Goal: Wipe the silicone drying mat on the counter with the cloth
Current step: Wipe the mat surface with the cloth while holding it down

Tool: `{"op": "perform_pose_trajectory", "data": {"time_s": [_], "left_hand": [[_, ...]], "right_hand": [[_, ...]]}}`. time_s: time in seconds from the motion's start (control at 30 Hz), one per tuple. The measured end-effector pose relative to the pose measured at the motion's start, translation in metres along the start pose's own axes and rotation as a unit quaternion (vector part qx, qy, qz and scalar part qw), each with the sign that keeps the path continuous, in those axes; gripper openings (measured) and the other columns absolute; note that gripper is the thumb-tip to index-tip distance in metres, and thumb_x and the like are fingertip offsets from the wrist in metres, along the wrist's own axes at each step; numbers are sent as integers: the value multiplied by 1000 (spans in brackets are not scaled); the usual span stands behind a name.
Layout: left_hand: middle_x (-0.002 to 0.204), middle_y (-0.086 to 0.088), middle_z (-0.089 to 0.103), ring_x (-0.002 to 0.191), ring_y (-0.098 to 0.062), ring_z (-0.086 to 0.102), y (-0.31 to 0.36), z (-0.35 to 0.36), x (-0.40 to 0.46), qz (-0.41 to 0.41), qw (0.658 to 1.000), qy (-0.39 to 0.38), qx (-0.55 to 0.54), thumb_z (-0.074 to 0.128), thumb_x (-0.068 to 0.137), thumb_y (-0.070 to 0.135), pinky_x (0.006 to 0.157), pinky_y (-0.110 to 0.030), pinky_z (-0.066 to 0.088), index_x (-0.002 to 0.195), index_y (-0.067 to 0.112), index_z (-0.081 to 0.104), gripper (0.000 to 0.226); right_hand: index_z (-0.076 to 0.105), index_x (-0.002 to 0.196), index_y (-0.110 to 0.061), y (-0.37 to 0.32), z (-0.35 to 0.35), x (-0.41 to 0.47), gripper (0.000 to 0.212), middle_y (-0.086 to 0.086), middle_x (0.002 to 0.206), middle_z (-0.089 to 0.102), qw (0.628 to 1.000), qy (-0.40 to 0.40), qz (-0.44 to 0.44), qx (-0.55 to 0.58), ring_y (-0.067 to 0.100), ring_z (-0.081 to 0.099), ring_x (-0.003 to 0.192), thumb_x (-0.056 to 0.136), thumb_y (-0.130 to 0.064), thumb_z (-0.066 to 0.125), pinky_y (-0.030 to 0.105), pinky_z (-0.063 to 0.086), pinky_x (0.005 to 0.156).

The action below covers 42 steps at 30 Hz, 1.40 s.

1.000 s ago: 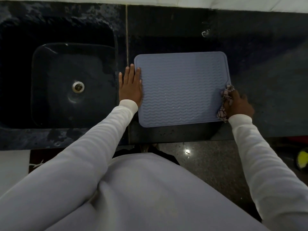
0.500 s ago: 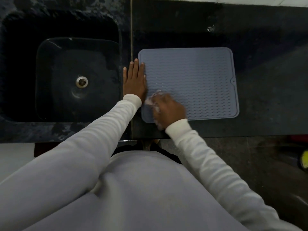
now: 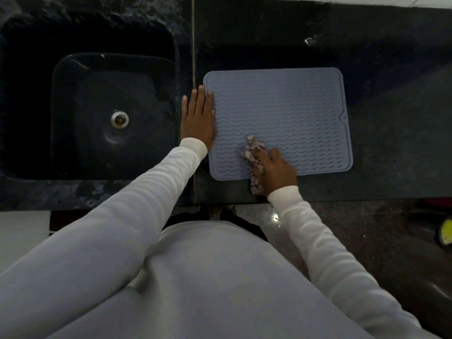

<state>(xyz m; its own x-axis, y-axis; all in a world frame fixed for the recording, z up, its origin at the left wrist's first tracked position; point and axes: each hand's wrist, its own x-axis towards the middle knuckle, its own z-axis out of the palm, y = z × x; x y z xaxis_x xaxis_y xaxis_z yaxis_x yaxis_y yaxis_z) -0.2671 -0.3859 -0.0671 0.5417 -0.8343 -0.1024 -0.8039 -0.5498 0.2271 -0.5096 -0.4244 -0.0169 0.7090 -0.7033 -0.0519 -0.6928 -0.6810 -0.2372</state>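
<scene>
Left of frame: dark stone sink (image 3: 73,113), square basin, metal drain (image 3: 119,119) at centre. Glossy, hard.

My left hand (image 3: 197,116) lies flat, fingers straight and together, at centre-left of frame. It straddles the left edge of the drying mat (image 3: 293,111): palm mostly on the counter (image 3: 391,155), finger side pressing on the mat rim. Grasping nothing, just pinning.

Mat sits centre to centre-right, flat on the black speckled counter, just right of the counter seam. Grey-blue silicone, rounded rectangle, raised lip all round, wavy ridges across the face, small hanging hole in a tab on the right edge. A few tiny wet glints on the ridges.

Handling, my read: light, floppy, grippy underside, but it could still creep or buckle under a sideways wipe. Hence the pin on the left edge. Best hold is flat pressure at the rim, not a pinch; lifting a corner would just fold it.

My right hand (image 3: 274,171), lower centre, is clenched around the cloth (image 3: 254,149), bunched, pale with a dark pattern, soft. Cloth rests on the mat's lower edge, tail hanging onto the counter.
</scene>
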Motion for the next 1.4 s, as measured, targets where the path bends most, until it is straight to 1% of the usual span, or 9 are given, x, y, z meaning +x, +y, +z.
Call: {"op": "perform_pose_trajectory", "data": {"time_s": [0.1, 0.2, 0.47, 0.7, 0.9, 1.2, 1.27, 1.37, 1.4], "left_hand": [[165, -10, 4, 152, -27, 2, 1, 0, -1, -2, 1000, -1, 5, 14, 105, 28, 123, -46, -3, 157, 14, 8, 54], [165, -10, 3, 152, -28, 2, -1, -1, -1, -1, 1000, -3, 5, 14, 105, 29, 123, -46, -3, 157, 14, 8, 54], [165, -10, 3, 152, -28, 2, -1, -2, -1, 5, 1000, -6, 1, 13, 106, 29, 123, -45, -3, 157, 15, 7, 54], [165, -11, 2, 152, -28, 1, -3, -3, -1, 5, 1000, -9, 5, 14, 106, 29, 123, -45, -5, 157, 14, 6, 54], [165, -12, 1, 152, -29, 1, -3, -3, -3, 9, 1000, -11, -7, 14, 106, 30, 123, -46, -3, 157, 14, 5, 54], [165, -12, 1, 152, -28, -1, -4, -4, -2, 14, 1000, -12, -19, 15, 107, 32, 123, -44, -5, 157, 15, 6, 54], [165, -12, 0, 152, -28, -2, -4, -4, -1, 14, 1000, -16, -11, 15, 107, 31, 123, -43, -7, 158, 15, 5, 54], [164, -13, -1, 152, -29, -2, -5, -6, 1, 14, 1000, -23, -3, 15, 107, 29, 122, -44, -7, 157, 14, 3, 54], [164, -13, -1, 152, -29, -2, -6, -6, 2, 15, 1000, -24, -3, 15, 107, 28, 122, -44, -7, 157, 14, 2, 54]], "right_hand": [[61, 123, -21, 27, -7, -1, 38, 19, 96, 56, 998, -21, 58, -13, 37, 60, 55, 89, -38, 54, 41, 49, 48], [54, 131, -17, 57, -14, -2, 41, 22, 106, 52, 991, -61, 114, -36, 42, 62, 67, 93, -32, 56, 48, 49, 59], [42, 140, -19, 129, -40, -4, 48, 25, 116, 49, 967, -51, 236, -84, 48, 60, 83, 95, -32, 53, 46, 45, 69], [41, 137, -20, 152, -52, -2, 47, 25, 117, 48, 948, -51, 303, -86, 52, 58, 88, 94, -37, 49, 55, 46, 79], [47, 131, -21, 149, -66, 8, 45, 27, 117, 52, 942, -58, 316, -97, 52, 57, 97, 94, -46, 49, 53, 45, 85], [61, 121, -22, 19, -48, 21, 38, 15, 110, 58, 988, 37, 149, 8, 40, 62, 83, 88, -41, 61, 42, 50, 68], [60, 123, -25, -22, -34, 25, 41, 14, 114, 58, 994, 22, 96, 42, 39, 63, 86, 86, -41, 63, 41, 51, 68], [44, 137, -34, -66, 14, 29, 65, 9, 144, 41, 994, -92, -53, -41, 33, 59, 109, 74, -44, 58, 43, 54, 78], [44, 136, -34, -73, 25, 28, 62, 10, 149, 36, 991, -106, -64, -50, 33, 61, 106, 76, -45, 55, 43, 55, 75]]}}
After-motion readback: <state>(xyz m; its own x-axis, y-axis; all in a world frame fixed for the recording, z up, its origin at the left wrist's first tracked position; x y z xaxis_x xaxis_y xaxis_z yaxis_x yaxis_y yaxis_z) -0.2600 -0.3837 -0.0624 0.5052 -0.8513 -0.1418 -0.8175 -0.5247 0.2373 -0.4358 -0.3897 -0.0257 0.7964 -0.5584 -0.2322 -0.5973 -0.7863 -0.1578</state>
